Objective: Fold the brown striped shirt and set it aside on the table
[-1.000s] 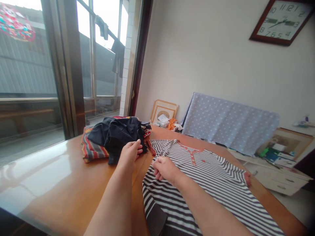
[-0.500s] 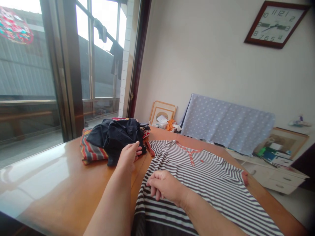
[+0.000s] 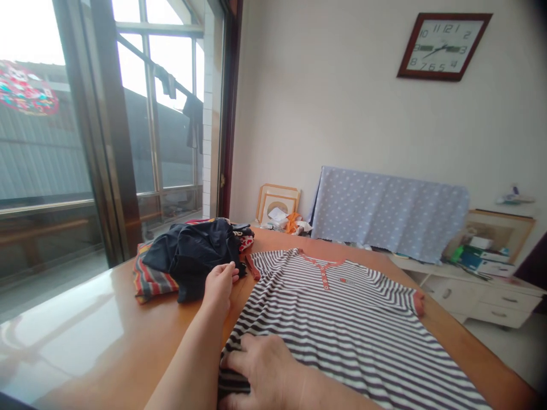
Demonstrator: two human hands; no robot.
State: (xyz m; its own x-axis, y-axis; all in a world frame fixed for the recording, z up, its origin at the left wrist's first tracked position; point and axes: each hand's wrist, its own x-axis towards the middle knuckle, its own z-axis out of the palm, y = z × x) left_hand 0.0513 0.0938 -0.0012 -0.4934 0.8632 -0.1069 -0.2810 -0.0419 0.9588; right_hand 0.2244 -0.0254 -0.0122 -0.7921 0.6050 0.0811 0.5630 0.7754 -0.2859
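Observation:
A black-and-white striped T-shirt (image 3: 342,319) with rust-coloured collar, button placket and cuffs lies spread on the wooden table. My right hand (image 3: 265,367) rests on its lower left side, palm down, fingers apart and touching the cloth. Between the shirt's left sleeve and a pile of clothes hovers my left hand (image 3: 220,282), its fingers curled in against the thumb; I see nothing in it. A dark navy garment (image 3: 196,250) tops that pile, over a piece with red, yellow and grey stripes (image 3: 156,276).
The glossy wooden table (image 3: 85,336) reaches to the left below a sliding glass door (image 3: 102,142). Behind it stand a white cabinet (image 3: 491,299) with drawers, something draped in blue dotted cloth (image 3: 384,210), and a picture frame (image 3: 280,196). A clock (image 3: 444,48) hangs above.
My right hand has come down toward me onto the shirt's lower left side, and its fingers have spread. My left hand's fingers have drawn closer together. The camera view has shifted.

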